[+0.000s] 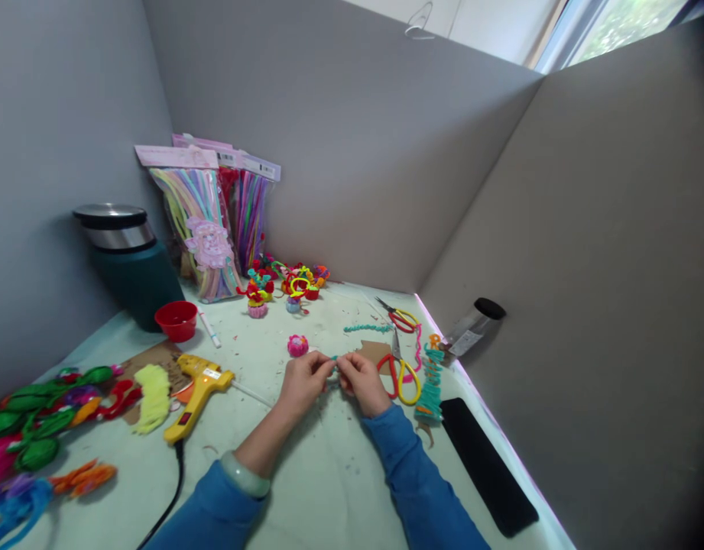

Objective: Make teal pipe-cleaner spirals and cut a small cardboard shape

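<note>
My left hand (306, 380) and my right hand (360, 380) meet over the middle of the table, fingertips pinched together. Between them is a small teal piece (334, 359), mostly hidden by the fingers. A pink pom-like ball (297, 345) lies just beyond my left hand. To the right of my right hand are scissors with red and yellow handles (409, 382), and a brown cardboard piece (374, 351) partly behind the fingers. A twisted teal strand (368, 328) lies farther back.
A yellow glue gun (198, 397), red cup (176, 321) and teal bottle (137, 275) stand or lie left. Bagged pipe cleaners (199, 229) lean on the back wall. At right are a second pair of scissors (403, 319), a teal coiled piece (430, 382) and a black strip (489, 466).
</note>
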`<move>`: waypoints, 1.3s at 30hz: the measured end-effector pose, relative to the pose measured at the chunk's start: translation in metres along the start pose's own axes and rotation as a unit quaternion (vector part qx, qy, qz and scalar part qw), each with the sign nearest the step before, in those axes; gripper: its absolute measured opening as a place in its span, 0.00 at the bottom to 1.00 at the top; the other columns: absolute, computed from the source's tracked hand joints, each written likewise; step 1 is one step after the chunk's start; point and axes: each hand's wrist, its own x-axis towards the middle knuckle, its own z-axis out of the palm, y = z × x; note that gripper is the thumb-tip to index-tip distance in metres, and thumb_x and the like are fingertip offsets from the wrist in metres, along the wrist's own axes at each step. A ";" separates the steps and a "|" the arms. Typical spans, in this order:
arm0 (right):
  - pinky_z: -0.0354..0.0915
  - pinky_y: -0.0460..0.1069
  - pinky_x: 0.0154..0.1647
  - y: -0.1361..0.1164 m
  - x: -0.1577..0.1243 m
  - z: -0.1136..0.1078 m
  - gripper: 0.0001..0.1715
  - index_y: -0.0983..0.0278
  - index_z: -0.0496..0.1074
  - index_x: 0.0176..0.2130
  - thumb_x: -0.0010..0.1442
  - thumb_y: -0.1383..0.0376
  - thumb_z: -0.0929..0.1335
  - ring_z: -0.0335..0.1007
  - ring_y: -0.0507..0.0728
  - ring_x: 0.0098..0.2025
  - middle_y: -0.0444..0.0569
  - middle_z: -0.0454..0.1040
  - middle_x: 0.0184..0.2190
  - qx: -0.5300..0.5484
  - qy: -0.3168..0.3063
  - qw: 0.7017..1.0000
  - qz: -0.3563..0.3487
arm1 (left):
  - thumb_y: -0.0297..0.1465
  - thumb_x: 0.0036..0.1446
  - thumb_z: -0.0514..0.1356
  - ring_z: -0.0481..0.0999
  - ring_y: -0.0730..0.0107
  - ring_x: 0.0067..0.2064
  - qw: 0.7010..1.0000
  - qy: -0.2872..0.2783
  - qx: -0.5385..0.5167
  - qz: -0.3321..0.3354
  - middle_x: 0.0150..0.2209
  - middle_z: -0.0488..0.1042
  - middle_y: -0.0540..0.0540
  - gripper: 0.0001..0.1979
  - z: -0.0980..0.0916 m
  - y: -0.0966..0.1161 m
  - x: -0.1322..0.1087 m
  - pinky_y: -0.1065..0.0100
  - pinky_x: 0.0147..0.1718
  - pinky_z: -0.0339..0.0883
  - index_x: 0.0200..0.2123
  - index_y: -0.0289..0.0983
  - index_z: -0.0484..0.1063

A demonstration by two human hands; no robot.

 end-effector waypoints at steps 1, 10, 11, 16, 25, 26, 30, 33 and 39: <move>0.44 0.41 0.12 -0.001 -0.001 0.001 0.19 0.65 0.65 0.26 0.50 0.52 0.69 0.48 0.45 0.12 0.35 0.60 0.11 0.016 -0.003 1.000 0.007 | 0.39 0.50 0.58 0.65 0.75 0.17 1.000 0.003 0.004 0.010 0.13 0.67 0.52 0.13 0.000 0.000 0.000 0.73 0.19 0.57 0.23 0.35 0.71; 0.42 0.40 0.13 -0.002 -0.003 0.003 0.19 0.65 0.63 0.26 0.48 0.54 0.71 0.46 0.43 0.13 0.36 0.60 0.14 0.122 -0.046 0.991 0.024 | 0.43 0.46 0.61 0.65 0.77 0.14 0.974 -0.097 -0.176 -0.107 0.13 0.67 0.52 0.17 0.002 -0.002 0.004 0.75 0.16 0.56 0.24 0.33 0.67; 0.42 0.40 0.13 -0.002 -0.002 0.002 0.19 0.65 0.63 0.26 0.48 0.54 0.71 0.46 0.43 0.13 0.35 0.59 0.13 0.100 -0.036 0.994 0.017 | 0.43 0.46 0.61 0.65 0.76 0.15 0.978 -0.088 -0.164 -0.099 0.14 0.68 0.52 0.16 0.002 -0.002 0.004 0.75 0.16 0.55 0.26 0.33 0.68; 0.44 0.41 0.13 0.000 0.000 -0.001 0.20 0.65 0.65 0.27 0.52 0.50 0.67 0.48 0.45 0.12 0.36 0.59 0.11 0.027 -0.011 0.999 -0.014 | 0.40 0.44 0.63 0.66 0.77 0.16 0.983 -0.044 -0.155 -0.090 0.18 0.71 0.50 0.17 0.000 0.002 0.004 0.74 0.16 0.58 0.33 0.32 0.74; 0.51 0.42 0.18 0.000 -0.005 0.003 0.13 0.63 0.64 0.27 0.53 0.56 0.67 0.54 0.47 0.17 0.36 0.59 0.15 -0.068 -0.028 0.995 -0.068 | 0.40 0.45 0.62 0.63 0.78 0.15 0.973 -0.022 -0.193 -0.123 0.15 0.66 0.53 0.19 -0.004 0.006 0.004 0.75 0.16 0.56 0.36 0.31 0.73; 0.51 0.43 0.19 0.000 -0.005 0.003 0.13 0.63 0.64 0.27 0.53 0.57 0.67 0.54 0.47 0.18 0.36 0.59 0.15 -0.080 -0.027 0.994 -0.076 | 0.40 0.45 0.62 0.62 0.79 0.15 0.978 -0.024 -0.177 -0.105 0.17 0.68 0.52 0.18 -0.003 0.004 0.004 0.74 0.15 0.55 0.36 0.31 0.73; 0.52 0.43 0.21 -0.002 -0.006 0.003 0.12 0.64 0.64 0.25 0.54 0.59 0.67 0.53 0.48 0.19 0.37 0.60 0.16 -0.119 -0.030 0.987 -0.099 | 0.39 0.45 0.61 0.63 0.78 0.16 0.993 -0.021 -0.105 -0.051 0.20 0.69 0.51 0.13 -0.001 -0.004 0.006 0.74 0.16 0.55 0.28 0.33 0.73; 0.52 0.43 0.21 -0.003 -0.006 0.001 0.13 0.64 0.66 0.26 0.55 0.57 0.66 0.53 0.48 0.19 0.38 0.60 0.17 -0.129 -0.042 0.986 -0.099 | 0.38 0.47 0.59 0.64 0.75 0.16 0.996 -0.005 -0.071 -0.046 0.16 0.66 0.53 0.12 0.001 -0.008 0.006 0.73 0.17 0.56 0.28 0.35 0.72; 0.55 0.44 0.22 0.003 0.006 -0.010 0.20 0.65 0.70 0.28 0.59 0.53 0.61 0.59 0.50 0.20 0.41 0.63 0.16 -0.213 0.023 0.968 -0.128 | 0.33 0.49 0.58 0.68 0.70 0.27 0.996 0.023 0.060 0.065 0.23 0.71 0.48 0.08 -0.001 -0.005 0.006 0.70 0.28 0.58 0.23 0.36 0.73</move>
